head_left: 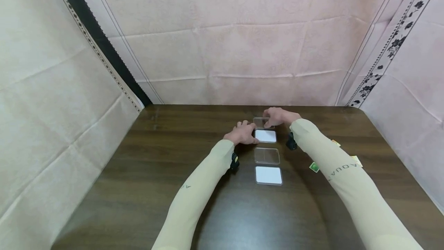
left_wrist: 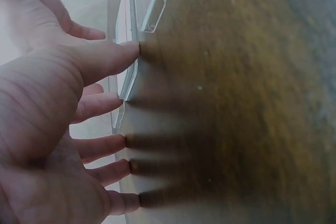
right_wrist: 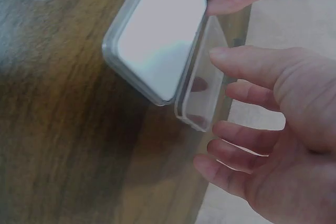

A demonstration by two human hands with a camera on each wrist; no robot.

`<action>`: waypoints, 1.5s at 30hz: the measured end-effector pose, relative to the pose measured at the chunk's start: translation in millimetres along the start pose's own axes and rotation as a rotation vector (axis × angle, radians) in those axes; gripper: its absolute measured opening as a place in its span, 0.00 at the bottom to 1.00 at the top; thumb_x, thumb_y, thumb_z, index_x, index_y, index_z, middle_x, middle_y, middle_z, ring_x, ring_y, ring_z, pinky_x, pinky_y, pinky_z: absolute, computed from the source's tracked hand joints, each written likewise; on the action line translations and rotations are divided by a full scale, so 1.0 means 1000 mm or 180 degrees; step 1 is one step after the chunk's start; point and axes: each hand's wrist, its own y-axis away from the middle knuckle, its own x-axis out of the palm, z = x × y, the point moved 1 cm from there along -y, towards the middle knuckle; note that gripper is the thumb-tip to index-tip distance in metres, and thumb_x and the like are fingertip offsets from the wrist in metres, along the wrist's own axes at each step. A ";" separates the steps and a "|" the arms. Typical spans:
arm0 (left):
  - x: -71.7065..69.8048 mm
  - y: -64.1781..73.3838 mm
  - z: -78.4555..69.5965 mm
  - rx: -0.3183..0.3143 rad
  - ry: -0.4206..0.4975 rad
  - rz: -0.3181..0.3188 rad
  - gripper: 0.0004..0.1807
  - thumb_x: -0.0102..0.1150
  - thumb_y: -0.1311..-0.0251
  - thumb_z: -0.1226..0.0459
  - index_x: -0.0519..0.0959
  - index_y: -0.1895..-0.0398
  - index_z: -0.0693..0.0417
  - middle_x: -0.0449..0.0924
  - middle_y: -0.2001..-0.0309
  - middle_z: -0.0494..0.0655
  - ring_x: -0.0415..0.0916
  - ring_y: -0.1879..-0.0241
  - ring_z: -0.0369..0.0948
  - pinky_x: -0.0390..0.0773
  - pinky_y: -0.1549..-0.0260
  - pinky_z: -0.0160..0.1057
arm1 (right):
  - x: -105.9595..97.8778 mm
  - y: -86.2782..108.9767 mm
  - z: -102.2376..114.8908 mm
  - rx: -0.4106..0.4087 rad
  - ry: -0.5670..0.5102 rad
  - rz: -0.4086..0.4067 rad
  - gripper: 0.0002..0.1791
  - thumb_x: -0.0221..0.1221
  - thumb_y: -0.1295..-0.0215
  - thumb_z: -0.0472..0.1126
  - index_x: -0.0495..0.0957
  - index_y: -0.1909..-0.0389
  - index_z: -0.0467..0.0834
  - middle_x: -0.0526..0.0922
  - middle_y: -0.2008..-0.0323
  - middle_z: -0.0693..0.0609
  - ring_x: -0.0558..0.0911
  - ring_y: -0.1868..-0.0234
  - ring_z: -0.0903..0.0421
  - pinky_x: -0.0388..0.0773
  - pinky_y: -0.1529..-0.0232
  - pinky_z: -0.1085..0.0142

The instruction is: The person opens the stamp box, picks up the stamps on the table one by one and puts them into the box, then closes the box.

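From my head view, the far clear plastic cover (head_left: pixel 259 123) lies on the dark wooden table (head_left: pixel 194 180), at 12 o'clock of the far white-faced case (head_left: pixel 265 136). I judge the cover light, stiff and thin-walled, slick when smooth and liable to crack if squeezed hard; I would take it by opposite rims, keeping off the flat face. The case looks a little heavier, also best held by its edges.

My right hand (head_left: pixel 276 117) is at the cover's 2 o'clock, thumb and fingers spread apart around its end; the thumb overlaps its rim, though I cannot tell whether it presses. My left hand (head_left: pixel 244 132) is at the case's 9 o'clock, digits spread, thumb and index tips at its edge, the other fingertips down on the wood, nothing clamped.
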 end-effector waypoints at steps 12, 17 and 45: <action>0.000 -0.002 0.001 0.0022 -0.0039 -0.0004 0.33 0.60 0.38 0.44 0.67 0.32 0.44 0.60 0.30 0.51 0.59 0.35 0.51 0.65 0.34 0.56 | -0.007 0.013 0.001 -0.0157 0.0267 -0.0092 0.28 0.61 0.35 0.47 0.71 0.37 0.39 0.74 0.38 0.37 0.70 0.37 0.36 0.67 0.38 0.41; 0.000 -0.002 0.005 0.0031 0.0028 -0.0003 0.34 0.60 0.38 0.44 0.67 0.32 0.44 0.59 0.29 0.51 0.58 0.34 0.51 0.65 0.34 0.57 | -0.013 0.024 0.001 -0.0287 0.0273 -0.0180 0.26 0.60 0.33 0.47 0.73 0.39 0.39 0.74 0.39 0.37 0.70 0.36 0.35 0.67 0.38 0.41; 0.003 0.012 0.013 0.0242 0.0185 -0.0213 0.27 0.52 0.31 0.47 0.67 0.32 0.45 0.67 0.33 0.47 0.63 0.34 0.49 0.65 0.35 0.56 | -0.011 0.082 -0.022 -0.0687 0.0198 -0.0620 0.24 0.62 0.35 0.44 0.74 0.41 0.36 0.76 0.44 0.36 0.74 0.42 0.39 0.72 0.42 0.44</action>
